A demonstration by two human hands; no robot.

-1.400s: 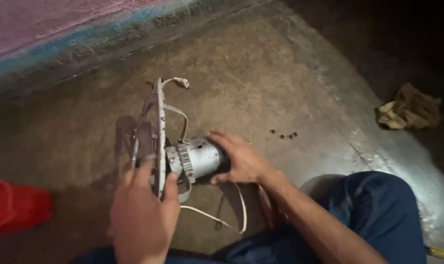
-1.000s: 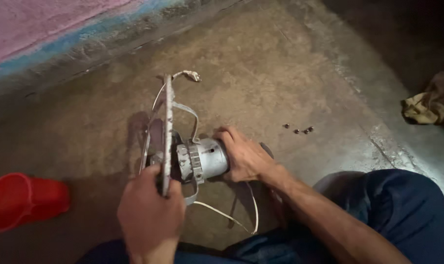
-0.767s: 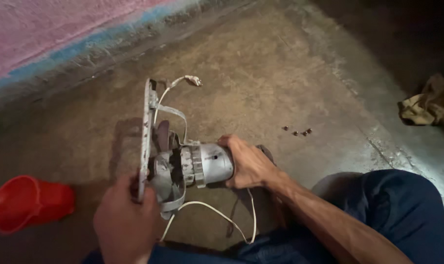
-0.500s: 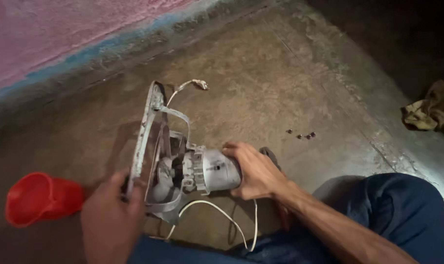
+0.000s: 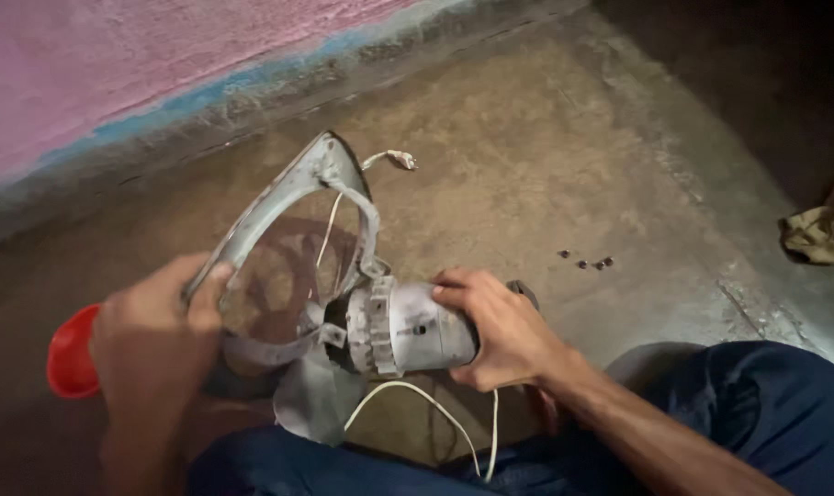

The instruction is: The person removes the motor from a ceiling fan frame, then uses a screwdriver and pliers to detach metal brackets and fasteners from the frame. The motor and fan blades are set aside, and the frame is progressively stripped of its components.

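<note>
A red plastic container (image 5: 68, 354) lies on the concrete floor (image 5: 546, 165) at the lower left, half hidden behind the left hand (image 5: 155, 354); what is in it cannot be told.

The person holds a grey fan motor assembly (image 5: 408, 326) low above the floor, in front of their blue trousers (image 5: 766, 413). The right hand (image 5: 500, 326) wraps the motor housing from the right, its fingers (image 5: 449, 294) curled shut around the rounded shell. The left hand grips the lower edge of the grey ring frame (image 5: 279, 207), its fingers (image 5: 206, 280) closed on the rim.

Against the frame half a second earlier, the ring frame has turned: then it stood nearly edge-on, a thin upright band; now its open face shows as a wide oval. The left hand has come up along the rim and covers more of the red container. The right hand keeps the same hold on the housing.

The motor's long axis runs nearly level, left to right, with its front end pointing left into the ring. The ring tilts, its top leaning up and to the right. A white cable (image 5: 435, 404) loops below the motor, and a second lead with a plug end (image 5: 400, 159) trails past the top of the ring. A few small dark screws (image 5: 587, 263) lie on the floor well to the right, and a crumpled rag (image 5: 826, 234) sits at the far right edge.
</note>
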